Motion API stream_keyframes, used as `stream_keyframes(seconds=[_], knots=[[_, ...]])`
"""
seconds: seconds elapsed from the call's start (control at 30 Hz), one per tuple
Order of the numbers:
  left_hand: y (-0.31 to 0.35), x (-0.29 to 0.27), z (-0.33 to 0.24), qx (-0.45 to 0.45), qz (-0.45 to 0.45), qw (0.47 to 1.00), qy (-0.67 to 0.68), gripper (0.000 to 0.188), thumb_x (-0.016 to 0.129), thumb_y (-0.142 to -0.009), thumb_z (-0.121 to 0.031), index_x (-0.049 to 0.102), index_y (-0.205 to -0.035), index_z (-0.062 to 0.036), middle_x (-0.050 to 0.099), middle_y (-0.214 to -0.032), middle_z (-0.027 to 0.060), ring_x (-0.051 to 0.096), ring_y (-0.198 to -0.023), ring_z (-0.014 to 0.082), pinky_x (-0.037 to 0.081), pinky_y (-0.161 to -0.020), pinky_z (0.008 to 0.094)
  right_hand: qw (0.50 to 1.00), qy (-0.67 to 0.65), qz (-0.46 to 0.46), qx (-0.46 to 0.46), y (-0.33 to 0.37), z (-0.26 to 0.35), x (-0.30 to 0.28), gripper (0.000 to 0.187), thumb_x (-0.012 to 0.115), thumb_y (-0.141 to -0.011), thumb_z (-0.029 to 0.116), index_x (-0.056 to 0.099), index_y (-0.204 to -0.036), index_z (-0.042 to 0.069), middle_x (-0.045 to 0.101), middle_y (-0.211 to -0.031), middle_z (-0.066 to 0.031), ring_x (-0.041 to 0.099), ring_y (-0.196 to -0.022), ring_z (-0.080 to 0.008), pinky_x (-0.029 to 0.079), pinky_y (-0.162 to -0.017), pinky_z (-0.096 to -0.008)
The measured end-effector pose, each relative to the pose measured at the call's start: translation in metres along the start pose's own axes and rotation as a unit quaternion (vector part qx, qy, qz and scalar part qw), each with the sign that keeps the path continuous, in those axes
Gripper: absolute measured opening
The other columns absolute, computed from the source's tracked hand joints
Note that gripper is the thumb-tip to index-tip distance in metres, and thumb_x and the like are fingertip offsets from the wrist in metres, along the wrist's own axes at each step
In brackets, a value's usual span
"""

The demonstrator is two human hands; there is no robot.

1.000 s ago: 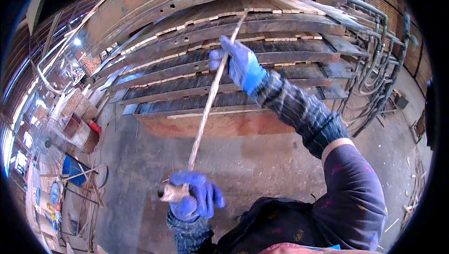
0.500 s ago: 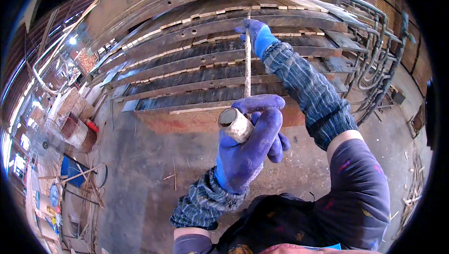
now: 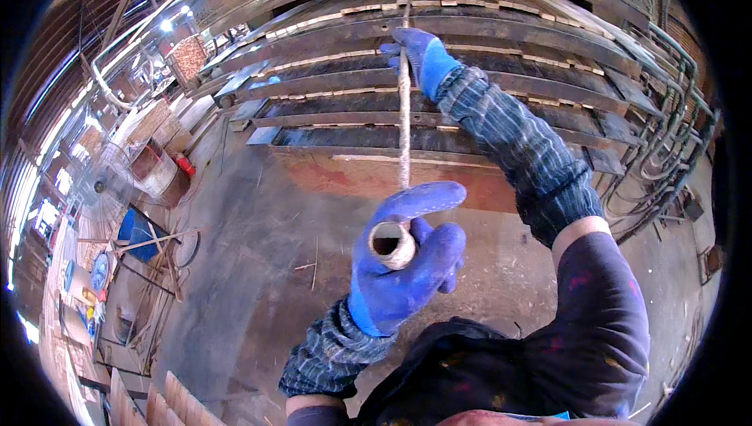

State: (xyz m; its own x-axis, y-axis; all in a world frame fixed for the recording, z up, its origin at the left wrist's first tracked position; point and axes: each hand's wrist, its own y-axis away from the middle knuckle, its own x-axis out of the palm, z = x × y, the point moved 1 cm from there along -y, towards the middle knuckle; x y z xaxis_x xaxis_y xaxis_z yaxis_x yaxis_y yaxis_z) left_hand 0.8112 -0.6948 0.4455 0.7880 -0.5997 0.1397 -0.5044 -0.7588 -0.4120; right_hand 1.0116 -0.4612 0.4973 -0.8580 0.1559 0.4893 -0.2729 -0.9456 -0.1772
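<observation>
I see both gloved hands on one long, pale pole [image 3: 404, 124], which runs from near to far in front of a stacked metal rack [image 3: 439, 118]. The left hand [image 3: 415, 273] is the nearer, curled around the pole's hollow near end, its upper digit stretched out to the right; I can't tell how tight that hold is. The right hand [image 3: 427, 60] is farther off, clamped around the pole close to its far end. That tip overlaps the rack's upper levels, and from here I can't tell whether it touches them. Thin wooden strips [image 3: 376, 97] line the edges of the dark levels. On my right, hoses [image 3: 666, 140] hang beside the rack. On my left stand a drum [image 3: 168, 179], a fan [image 3: 100, 187] and a blue container [image 3: 141, 232], all well apart from the hands.
</observation>
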Motion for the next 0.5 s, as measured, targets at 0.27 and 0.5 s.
stream_keyframes(seconds=[0.27,0.5], knots=[[-0.021,-0.07,-0.017,-0.033,-0.096,0.995,0.015,0.028,0.042,-0.085,-0.002,0.051,-0.111,0.0011,0.043,-0.047,-0.0025,0.04,-0.034,0.0082,0.046,-0.047,0.0269,0.999,-0.052,-0.015,-0.008,-0.032,-0.047,0.042,0.021,0.056,-0.087,0.025,0.051,-0.104,0.013,0.066,-0.089,-0.0132,0.057,-0.058,-0.0171,0.048,-0.047,-0.0267],[-0.03,-0.144,-0.031,-0.033,-0.011,0.998,-0.05,0.033,0.051,-0.075,0.004,0.056,-0.108,0.0053,0.054,-0.056,0.0023,0.049,-0.042,0.0074,0.042,-0.042,0.0239,0.978,-0.122,0.168,-0.019,-0.062,-0.053,0.042,0.021,0.053,-0.088,0.02,0.047,-0.102,0.006,0.061,-0.101,-0.0225,0.059,-0.059,-0.0202,0.05,-0.042,-0.0256]])
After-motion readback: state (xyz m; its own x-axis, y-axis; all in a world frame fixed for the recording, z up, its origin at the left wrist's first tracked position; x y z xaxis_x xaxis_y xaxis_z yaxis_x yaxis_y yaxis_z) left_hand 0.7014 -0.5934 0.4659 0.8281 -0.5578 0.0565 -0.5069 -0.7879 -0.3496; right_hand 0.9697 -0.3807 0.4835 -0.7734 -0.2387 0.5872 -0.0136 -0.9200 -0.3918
